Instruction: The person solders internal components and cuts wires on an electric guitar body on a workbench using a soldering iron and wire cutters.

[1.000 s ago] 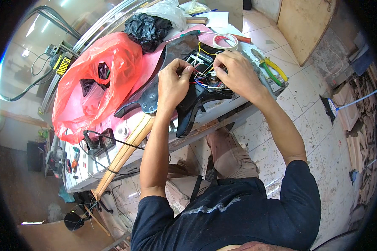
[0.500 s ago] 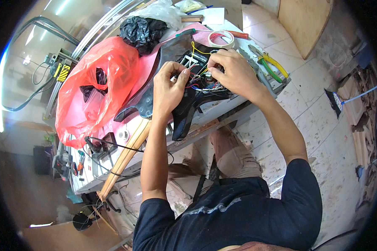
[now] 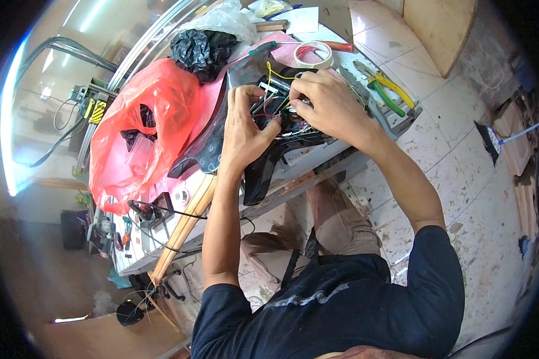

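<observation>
Across the white counter (image 3: 135, 248), a glossy black guitar (image 3: 260, 170) with horned body and pale wooden neck lies with its wired cavity exposed, and a translucent red plastic bag (image 3: 176, 99) slumps just left of it. Above that cavity, the left hand (image 3: 245, 131) has its thumb and forefinger parted and released, while the right hand (image 3: 330, 107) bends its thumb and fingers inward, though whether they grasp anything cannot be told. Right of them rest yellow-and-green-handled metal pliers (image 3: 395, 91), beyond them a white ring of tape (image 3: 311, 64), and a thin yellow wire (image 3: 269, 72) loops from the cavity.
</observation>
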Motion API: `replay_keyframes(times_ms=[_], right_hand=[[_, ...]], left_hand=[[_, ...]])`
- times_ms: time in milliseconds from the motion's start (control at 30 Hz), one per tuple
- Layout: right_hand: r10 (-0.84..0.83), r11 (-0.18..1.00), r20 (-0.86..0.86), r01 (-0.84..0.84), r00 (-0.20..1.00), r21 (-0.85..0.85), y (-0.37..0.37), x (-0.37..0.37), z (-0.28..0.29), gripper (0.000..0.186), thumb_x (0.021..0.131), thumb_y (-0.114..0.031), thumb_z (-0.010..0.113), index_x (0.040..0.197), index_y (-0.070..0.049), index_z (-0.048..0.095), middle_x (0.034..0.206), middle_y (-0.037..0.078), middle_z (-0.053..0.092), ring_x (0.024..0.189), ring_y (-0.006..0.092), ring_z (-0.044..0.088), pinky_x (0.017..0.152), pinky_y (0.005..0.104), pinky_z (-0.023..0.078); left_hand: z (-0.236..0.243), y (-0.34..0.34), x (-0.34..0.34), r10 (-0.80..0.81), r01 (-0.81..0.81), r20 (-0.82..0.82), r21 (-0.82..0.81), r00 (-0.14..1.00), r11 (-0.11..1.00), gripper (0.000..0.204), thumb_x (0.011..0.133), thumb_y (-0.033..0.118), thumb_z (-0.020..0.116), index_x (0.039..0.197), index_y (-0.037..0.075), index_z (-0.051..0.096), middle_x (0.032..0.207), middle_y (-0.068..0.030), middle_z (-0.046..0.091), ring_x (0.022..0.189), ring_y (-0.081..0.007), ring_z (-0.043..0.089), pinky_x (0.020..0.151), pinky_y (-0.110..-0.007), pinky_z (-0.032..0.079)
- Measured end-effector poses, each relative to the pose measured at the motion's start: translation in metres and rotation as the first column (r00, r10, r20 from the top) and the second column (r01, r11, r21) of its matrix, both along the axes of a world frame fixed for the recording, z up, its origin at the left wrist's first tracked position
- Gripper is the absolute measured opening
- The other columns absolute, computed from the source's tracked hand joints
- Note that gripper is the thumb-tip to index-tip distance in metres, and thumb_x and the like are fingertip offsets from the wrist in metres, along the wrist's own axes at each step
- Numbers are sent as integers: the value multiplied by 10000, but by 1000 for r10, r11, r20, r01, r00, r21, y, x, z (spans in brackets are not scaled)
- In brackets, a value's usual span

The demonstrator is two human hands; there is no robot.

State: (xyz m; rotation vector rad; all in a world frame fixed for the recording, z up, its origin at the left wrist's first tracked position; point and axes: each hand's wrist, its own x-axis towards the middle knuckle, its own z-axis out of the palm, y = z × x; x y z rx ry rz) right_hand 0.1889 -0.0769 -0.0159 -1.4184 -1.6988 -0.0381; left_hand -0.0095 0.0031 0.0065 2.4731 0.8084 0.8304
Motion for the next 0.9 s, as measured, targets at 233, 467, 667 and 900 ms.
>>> replay_keyframes(times_ms=[233,467,667,900], right_hand=[[13,1000,44,-12,999,-24,-2,2,5,98,869,-140,669,899,-47,680,939,124,693,935,342,654,865,449,513],[-152,988,-61,149,987,-50,-50,53,23,191,897,-199,697,995,-35,694,1019,140,702,992,360,644,913,452,504],[-300,893,235,359,924,-270,-87,55,4,499,845,-363,793,1181,-15,673,1174,199,629,1156,383,567,994,467,479],[-379,758,340,500,861,-419,-88,28,3,702,802,-416,817,1338,-23,589,1254,238,591,1188,436,566,1023,500,459]], left_hand=[[6,-6,2,-120,116,48,73,992,991,462,721,83,749,1172,66,650,1216,-175,531,1173,-367,523,1024,-440,444],[7,-13,-2,-37,44,-38,187,999,981,226,728,149,670,889,91,816,1279,-192,561,1230,-360,492,1076,-456,401],[5,-14,-7,-24,28,-19,215,1000,976,232,723,145,662,886,77,813,1262,-194,583,1198,-373,534,1057,-455,432],[-1,-11,-8,-47,39,53,143,997,989,224,749,150,656,885,54,806,1174,-186,602,1140,-348,584,997,-430,477]])
